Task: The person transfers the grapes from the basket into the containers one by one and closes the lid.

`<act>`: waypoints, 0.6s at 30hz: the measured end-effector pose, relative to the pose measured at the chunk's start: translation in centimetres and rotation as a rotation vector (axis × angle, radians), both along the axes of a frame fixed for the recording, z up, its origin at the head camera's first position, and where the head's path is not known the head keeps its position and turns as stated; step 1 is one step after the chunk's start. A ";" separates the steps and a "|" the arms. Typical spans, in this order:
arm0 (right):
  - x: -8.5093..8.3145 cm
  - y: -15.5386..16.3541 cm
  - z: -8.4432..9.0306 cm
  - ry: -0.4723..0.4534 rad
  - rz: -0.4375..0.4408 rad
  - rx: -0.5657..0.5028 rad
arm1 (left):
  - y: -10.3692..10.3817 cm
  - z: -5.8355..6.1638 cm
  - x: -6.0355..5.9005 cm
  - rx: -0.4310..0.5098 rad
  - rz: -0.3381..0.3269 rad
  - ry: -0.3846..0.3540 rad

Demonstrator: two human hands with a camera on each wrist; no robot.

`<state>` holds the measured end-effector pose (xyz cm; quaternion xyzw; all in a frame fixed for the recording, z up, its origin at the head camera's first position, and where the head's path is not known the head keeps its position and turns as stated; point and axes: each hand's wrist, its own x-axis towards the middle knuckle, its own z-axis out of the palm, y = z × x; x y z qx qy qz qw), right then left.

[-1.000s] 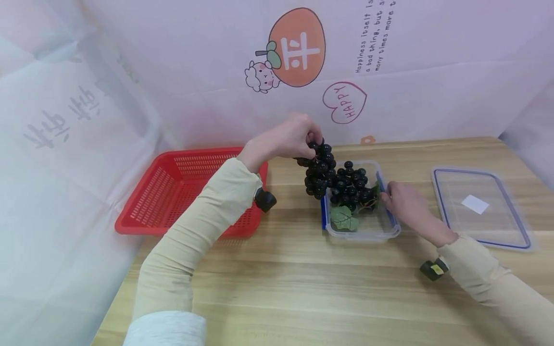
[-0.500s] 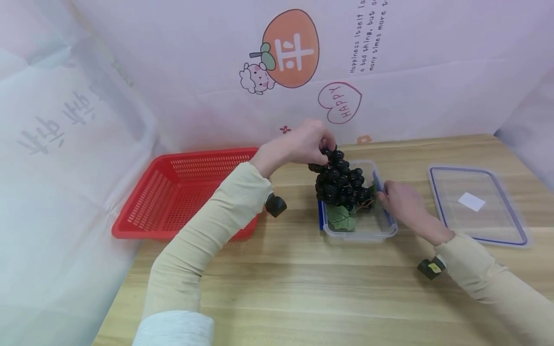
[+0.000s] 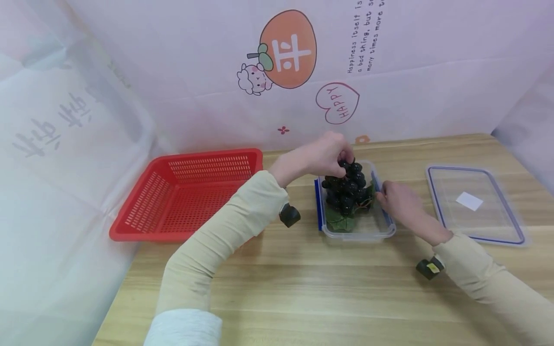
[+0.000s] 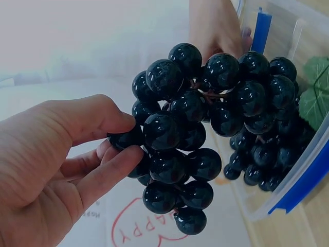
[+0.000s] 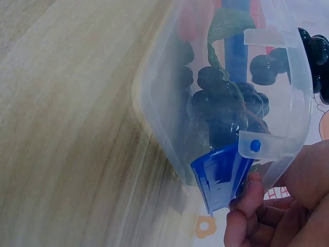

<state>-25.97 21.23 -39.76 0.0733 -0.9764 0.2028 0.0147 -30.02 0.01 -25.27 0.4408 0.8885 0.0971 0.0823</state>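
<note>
Over the clear plastic container (image 3: 359,237), my left hand (image 3: 326,154) pinches a bunch of dark grapes (image 4: 175,128) between thumb and fingers. The bunch hangs partly past the rim in the left wrist view. A second grape bunch (image 4: 264,159) lies inside the container, largely covered by the first in the head view. Green leaves (image 3: 339,222) are in there too. My right hand (image 3: 402,204) grips the container's right wall, fingers beside a lowered blue latch (image 5: 221,177); part of the thumb is hidden at the rim.
A red perforated basket (image 3: 186,206) stands on the left of the wooden table (image 3: 329,293). The container's flat lid (image 3: 489,218), edged in blue and bearing a white label (image 3: 469,201), lies to the right. A printed white sheet (image 3: 207,72) hangs behind.
My left hand has moved right and slightly down, bringing its grape bunch from the container's left edge to over its inside. The right hand keeps its grip on the container wall.
</note>
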 end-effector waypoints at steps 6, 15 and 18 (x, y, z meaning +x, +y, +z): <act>0.0 0.1 -0.1 0.031 -0.010 0.013 | 1.3 -0.7 0.4 -0.019 -0.011 0.021; 0.1 0.3 -0.3 0.046 -0.007 0.011 | 3.0 -2.0 1.0 0.046 -0.076 0.002; 0.1 0.3 -0.1 0.041 0.010 0.015 | 3.2 -2.7 1.1 0.054 -0.094 -0.003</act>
